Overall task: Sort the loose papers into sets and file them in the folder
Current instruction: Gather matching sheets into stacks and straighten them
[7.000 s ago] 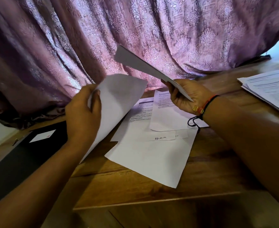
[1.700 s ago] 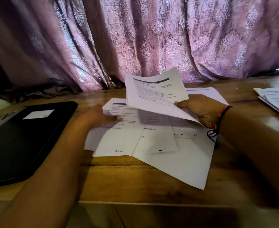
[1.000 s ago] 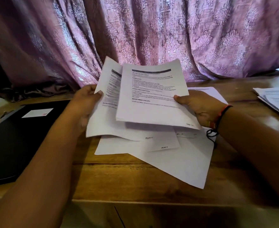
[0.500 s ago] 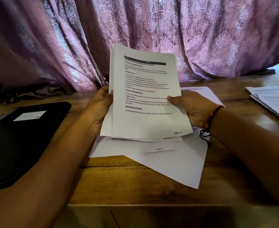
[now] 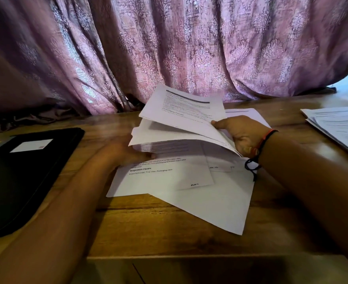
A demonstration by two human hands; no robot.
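A: So, what has changed, biggest thing first?

B: Nothing in the curtain [image 5: 169,48] or the desk [image 5: 169,228]. The black folder [image 5: 25,177] lies closed on the desk's left side, apart from the sheets, just as it did half a second ago. Filing has not begun, I judge.

A: And the loose papers?

B: The loose papers [image 5: 214,199] lie fanned and overlapping across the middle of the desk, much as before. A separate stack [image 5: 341,128] sits at the far right edge, untouched.

A: Then the bundle?

B: That is the real change. Half a second ago the bundle [image 5: 181,119] stood upright between both hands, as if being squared. Now it is tipped almost flat, hanging just above the loose papers, and its sheets splay apart along the left edge.

A: Who holds it?

B: Only the right hand [image 5: 242,138], which grips its right edge. The left hand [image 5: 121,154] has let go and dropped under the bundle. Its fingers [image 5: 148,155] lie on the printed sheet that tops the spread.

A: Pinching it or just pressing?

B: It is too blurred; I cannot tell.

A: What does that mean for the job?

B: Probably that one set is growing and the left hand is after its next sheet. Sorting looks about midway, with the folder step to come.
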